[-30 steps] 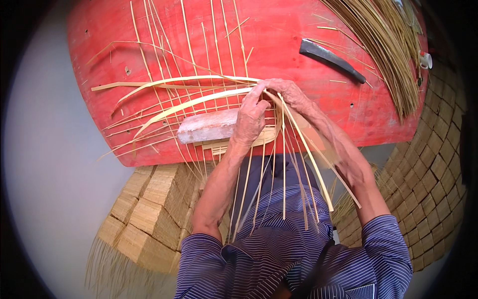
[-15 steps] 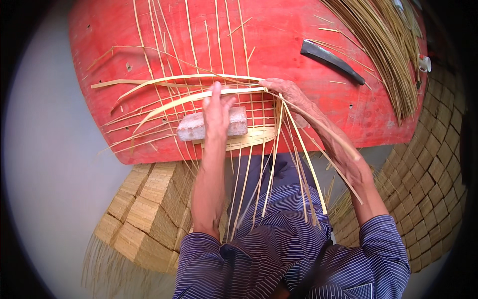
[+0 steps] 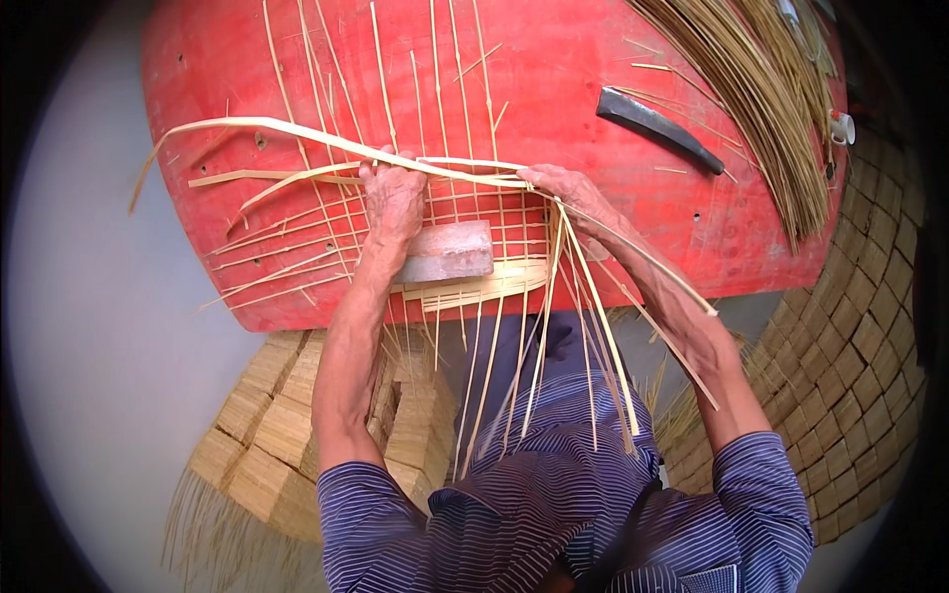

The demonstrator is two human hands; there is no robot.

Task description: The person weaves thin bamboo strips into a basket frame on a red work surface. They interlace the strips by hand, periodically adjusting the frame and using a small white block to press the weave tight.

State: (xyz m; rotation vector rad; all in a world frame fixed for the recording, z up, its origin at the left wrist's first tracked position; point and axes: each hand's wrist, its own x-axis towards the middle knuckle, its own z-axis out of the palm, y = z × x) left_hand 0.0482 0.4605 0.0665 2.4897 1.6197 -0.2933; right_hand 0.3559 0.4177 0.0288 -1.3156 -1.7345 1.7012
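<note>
A lattice of thin pale bamboo strips (image 3: 479, 211) lies on a red board (image 3: 593, 59). My left hand (image 3: 395, 203) is closed on a long, wider bamboo strip (image 3: 262, 123), which arches out past it to the left. At the lattice's right corner, my right hand (image 3: 561, 188) pinches the other end of that strip, where several strips meet and bend. A pinkish-grey brick (image 3: 450, 249) weighs down the weave beside my left wrist. Below it shows a tightly woven pale band (image 3: 494, 281). Loose strip ends (image 3: 535, 366) hang over the board's near edge toward my lap.
A dark curved blade (image 3: 660, 128) lies right of the weave. Beyond it are a large bundle of thin brown strips (image 3: 761, 109) and a white cup (image 3: 841, 127). Woven baskets or mats stand below at left (image 3: 267, 415) and right (image 3: 840, 366).
My left hand has moved left and closed on the wide strip, whose free end has swung up and away to the far left. My right hand stays at the corner.
</note>
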